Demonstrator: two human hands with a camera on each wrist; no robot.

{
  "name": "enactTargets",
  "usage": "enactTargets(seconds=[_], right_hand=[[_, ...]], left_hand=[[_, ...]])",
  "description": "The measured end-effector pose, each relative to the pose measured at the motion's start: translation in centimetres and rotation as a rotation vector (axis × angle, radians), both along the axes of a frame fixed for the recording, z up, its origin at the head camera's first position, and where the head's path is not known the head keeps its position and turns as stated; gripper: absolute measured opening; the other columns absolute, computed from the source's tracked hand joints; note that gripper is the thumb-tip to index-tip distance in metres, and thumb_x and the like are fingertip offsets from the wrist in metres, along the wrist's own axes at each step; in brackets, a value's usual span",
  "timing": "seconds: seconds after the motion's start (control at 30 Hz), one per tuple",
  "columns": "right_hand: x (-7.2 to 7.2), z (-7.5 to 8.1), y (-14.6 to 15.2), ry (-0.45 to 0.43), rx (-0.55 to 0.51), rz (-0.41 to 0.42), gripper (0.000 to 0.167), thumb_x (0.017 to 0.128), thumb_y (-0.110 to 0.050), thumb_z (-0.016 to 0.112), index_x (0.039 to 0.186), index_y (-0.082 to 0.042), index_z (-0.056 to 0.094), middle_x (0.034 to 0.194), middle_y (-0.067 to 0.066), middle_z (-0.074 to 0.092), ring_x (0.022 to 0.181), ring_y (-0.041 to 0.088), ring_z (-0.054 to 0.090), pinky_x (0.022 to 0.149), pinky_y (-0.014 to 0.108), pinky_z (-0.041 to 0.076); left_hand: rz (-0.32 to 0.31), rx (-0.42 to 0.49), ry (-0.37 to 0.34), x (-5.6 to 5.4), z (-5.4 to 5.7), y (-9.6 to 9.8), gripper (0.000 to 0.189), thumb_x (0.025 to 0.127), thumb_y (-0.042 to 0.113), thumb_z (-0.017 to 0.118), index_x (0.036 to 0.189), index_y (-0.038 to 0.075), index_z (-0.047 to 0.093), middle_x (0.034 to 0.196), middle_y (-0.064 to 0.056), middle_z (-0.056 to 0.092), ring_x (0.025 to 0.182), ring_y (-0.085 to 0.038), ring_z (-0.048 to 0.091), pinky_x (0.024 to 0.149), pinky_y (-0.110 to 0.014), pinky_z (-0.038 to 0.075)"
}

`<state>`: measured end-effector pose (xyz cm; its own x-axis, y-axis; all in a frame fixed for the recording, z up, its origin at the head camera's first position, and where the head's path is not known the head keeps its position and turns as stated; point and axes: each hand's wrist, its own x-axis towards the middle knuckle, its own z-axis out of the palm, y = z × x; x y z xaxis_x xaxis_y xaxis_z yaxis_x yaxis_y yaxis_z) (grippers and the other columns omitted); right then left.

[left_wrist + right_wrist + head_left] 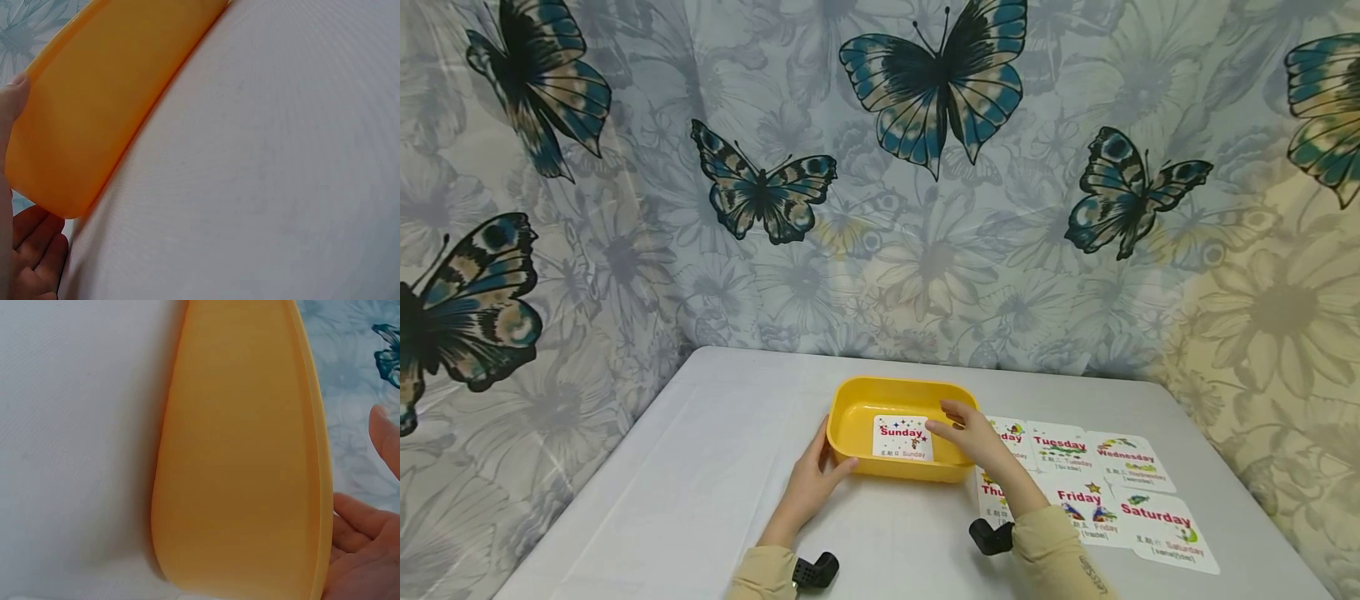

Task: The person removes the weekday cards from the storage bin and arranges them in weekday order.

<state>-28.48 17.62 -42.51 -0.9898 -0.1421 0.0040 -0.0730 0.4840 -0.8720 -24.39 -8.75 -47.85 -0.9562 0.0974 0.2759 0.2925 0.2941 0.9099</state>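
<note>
Left hand: fingers relaxed, resting against yellow tray corner.
Right hand: grip apart, over Sunday card.
Desk: day cards lie right of the tray.

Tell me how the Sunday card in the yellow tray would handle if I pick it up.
The Sunday card looks thin and flat, so probably light and a bit bendy. It lies flush on the floor of the yellow tray, so a fingertip may need to slide it up the wall. Its glossy-looking print hints it could be slippery.

"Sunday" card, "Tuesday" card, "Wednesday" card, "Friday" card, "Saturday" card
</note>
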Motion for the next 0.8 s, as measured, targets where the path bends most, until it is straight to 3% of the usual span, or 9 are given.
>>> enactTargets(seconds=[0.5, 0.8], right_hand=[[-1.9, -0.8, -1.9, -0.067, -0.030, 0.018, 0.077, 0.078, -0.028, 0.076, 0.138, 0.004, 0.039, 0.136, 0.023, 0.042, 0.126, 0.038, 0.036, 0.103, 0.052, 0.032], [-2.8, -1.6, -2.2, -0.124, 0.038, 0.062, 0.085, 0.073, -0.022, 0.080, 0.138, 0.007, 0.035, 0.140, 0.024, 0.036, 0.127, 0.038, 0.034, 0.105, 0.050, 0.029]], left_hand=[[0.006, -0.031, -0.010, 0.0, 0.1, 0.0, 0.084, 0.085, 0.029, 0.069, 0.147, 0.001, 0.019, 0.148, -0.016, 0.025, 0.132, -0.029, 0.030, 0.106, -0.036, 0.029], [-0.013, -0.019, -0.019, -0.1, 0.1, -0.2, 0.085, 0.085, 0.030, 0.068, 0.147, 0.002, 0.018, 0.149, -0.015, 0.023, 0.133, -0.029, 0.028, 0.106, -0.036, 0.028]])
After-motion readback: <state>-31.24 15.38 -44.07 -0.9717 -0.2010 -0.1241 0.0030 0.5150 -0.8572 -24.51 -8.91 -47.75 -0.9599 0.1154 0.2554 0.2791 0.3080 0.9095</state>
